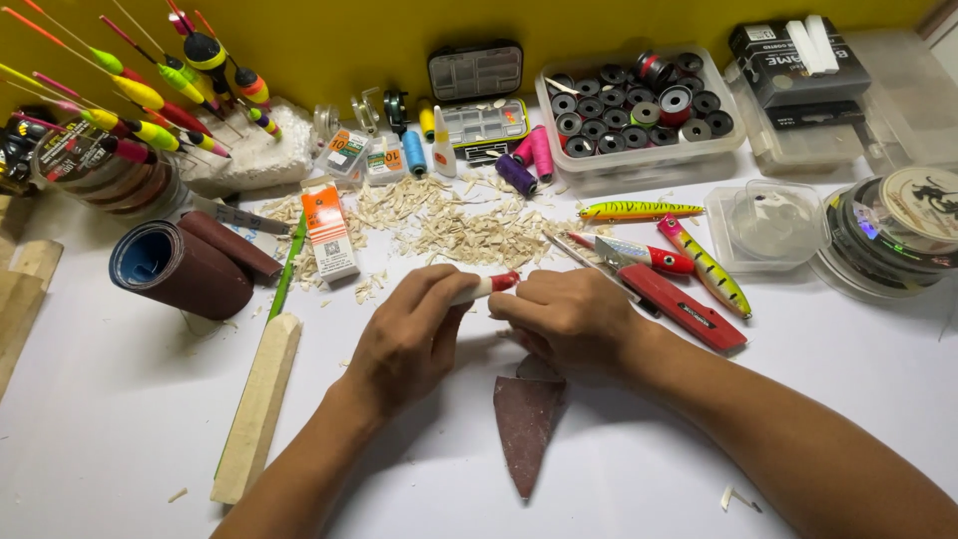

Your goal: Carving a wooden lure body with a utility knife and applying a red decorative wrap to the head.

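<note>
1. Where the white table (120, 419) meets the yellow wall (619, 25): boxes, spools, floats.
2. Left hand (404, 339): fingers curled tight round a small white float (486, 286) with a red tip, mid-table.
3. Right hand (569, 317): fingertips pinched at that float; hold hard to see.
4. Sandpaper (526, 424) under the hands, wood stick (257, 404) left, red knife (689, 309) right.
5. Bare table near the front edge.

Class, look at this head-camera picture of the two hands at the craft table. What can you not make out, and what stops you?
- Small white, red-tipped piece: mostly hidden by the left hand and right hand; shape unclear.
- Sandpaper piece: top covered by the right hand.
- Fishing floats: tips cut off by the top edge.
- Line spools: cut off by the right edge.
</note>
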